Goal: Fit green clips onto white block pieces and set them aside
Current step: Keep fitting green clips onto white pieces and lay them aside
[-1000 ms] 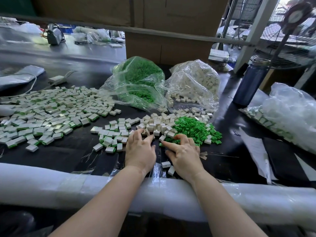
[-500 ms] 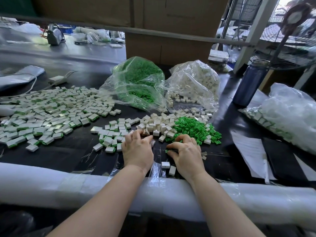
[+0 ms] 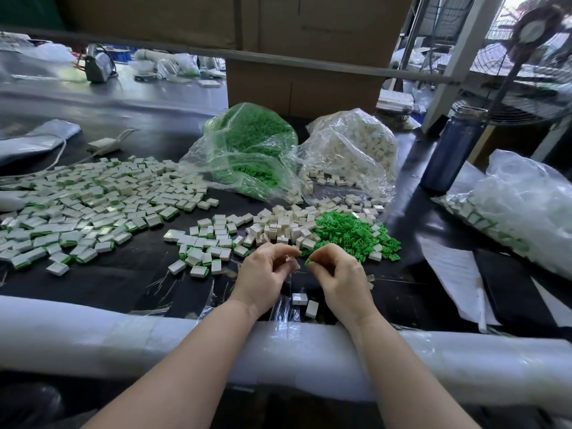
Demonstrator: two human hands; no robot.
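My right hand (image 3: 339,278) pinches a small green clip (image 3: 308,262) between thumb and fingertips, just above the black table. My left hand (image 3: 263,274) is beside it with curled fingers around a white block piece (image 3: 291,261) that is mostly hidden. Just beyond the hands lie a heap of loose green clips (image 3: 353,235) and a heap of bare white blocks (image 3: 281,226). A small group of fitted pieces (image 3: 207,252) lies left of my left hand, and a large spread of fitted pieces (image 3: 77,209) covers the left of the table.
Two white blocks (image 3: 305,303) lie near the padded table edge (image 3: 123,332). Clear bags of green clips (image 3: 250,150) and white blocks (image 3: 353,147) stand behind the heaps. A dark bottle (image 3: 448,150), papers (image 3: 455,274) and another filled bag (image 3: 520,205) are on the right.
Both hands have lifted off the heaps and drawn back toward me. The right hand now holds a green clip and the left a white block, brought close together.
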